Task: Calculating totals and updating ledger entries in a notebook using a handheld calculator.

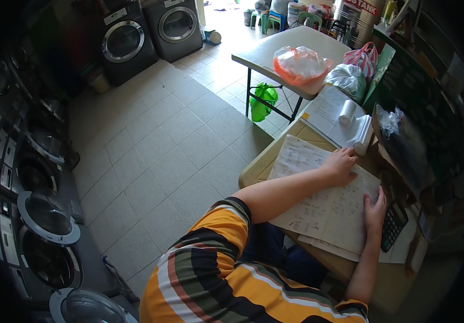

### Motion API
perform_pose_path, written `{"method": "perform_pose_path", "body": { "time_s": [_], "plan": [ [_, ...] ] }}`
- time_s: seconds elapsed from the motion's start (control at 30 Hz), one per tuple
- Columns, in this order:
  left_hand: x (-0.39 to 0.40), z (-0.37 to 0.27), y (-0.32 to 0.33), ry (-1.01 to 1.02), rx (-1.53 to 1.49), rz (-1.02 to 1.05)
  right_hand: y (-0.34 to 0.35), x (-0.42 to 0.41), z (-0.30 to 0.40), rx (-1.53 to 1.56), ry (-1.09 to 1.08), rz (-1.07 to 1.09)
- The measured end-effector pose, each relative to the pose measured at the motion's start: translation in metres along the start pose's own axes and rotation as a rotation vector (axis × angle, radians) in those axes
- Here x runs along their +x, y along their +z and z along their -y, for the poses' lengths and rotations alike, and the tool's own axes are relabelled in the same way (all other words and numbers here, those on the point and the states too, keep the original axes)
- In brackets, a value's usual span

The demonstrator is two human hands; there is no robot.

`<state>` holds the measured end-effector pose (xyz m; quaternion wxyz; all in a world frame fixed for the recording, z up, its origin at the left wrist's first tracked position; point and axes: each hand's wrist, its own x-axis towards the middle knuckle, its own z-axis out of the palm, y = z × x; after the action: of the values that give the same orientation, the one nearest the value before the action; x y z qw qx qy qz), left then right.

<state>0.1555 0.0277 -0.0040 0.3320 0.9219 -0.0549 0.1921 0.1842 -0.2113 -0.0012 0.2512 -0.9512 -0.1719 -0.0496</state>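
Observation:
Large handwritten paper sheets (pixel 312 210), spread like an open notebook, lie tilted on a beige table (pixel 252 171). Across their upper part reaches my left hand (pixel 340 166), palm down, thumb apart from the bent fingers, holding nothing visible. My right hand (pixel 374 210) grips the right edge of the sheets, thumb over the paper and fingers along its side. Just right of that hand is a dark desk calculator (pixel 394 226), partly hidden. Beyond my left fingertips lie a white roll (pixel 347 112) and folded white plastic (pixel 363 135) on another written sheet (pixel 325 107).
A folding table (pixel 252 54) at the top holds an orange-and-clear plastic bag (pixel 300 66). Stuffed bags (pixel 346 78) stand near the green board (pixel 409 109). Dark front-loading machines (pixel 129 44) stand at the back; others with open round doors (pixel 48 218) line the left.

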Motion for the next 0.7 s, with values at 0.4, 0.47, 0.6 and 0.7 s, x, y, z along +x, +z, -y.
{"method": "perform_pose_path", "body": {
  "time_s": [0.4,0.47,0.6,0.7],
  "plan": [
    [0.005,0.009,0.003,0.03,-0.008,-0.005,0.004,0.002,-0.012,0.053,-0.055,0.004],
    [0.005,0.009,0.003,0.031,-0.014,0.0,0.004,0.002,-0.011,0.053,-0.067,0.004],
    [0.006,0.009,0.003,0.033,-0.061,0.004,0.004,0.003,-0.014,0.045,-0.081,0.0],
    [0.007,0.009,0.002,0.017,-0.069,0.015,0.003,0.002,-0.013,0.035,-0.07,0.006]
  ]
}}
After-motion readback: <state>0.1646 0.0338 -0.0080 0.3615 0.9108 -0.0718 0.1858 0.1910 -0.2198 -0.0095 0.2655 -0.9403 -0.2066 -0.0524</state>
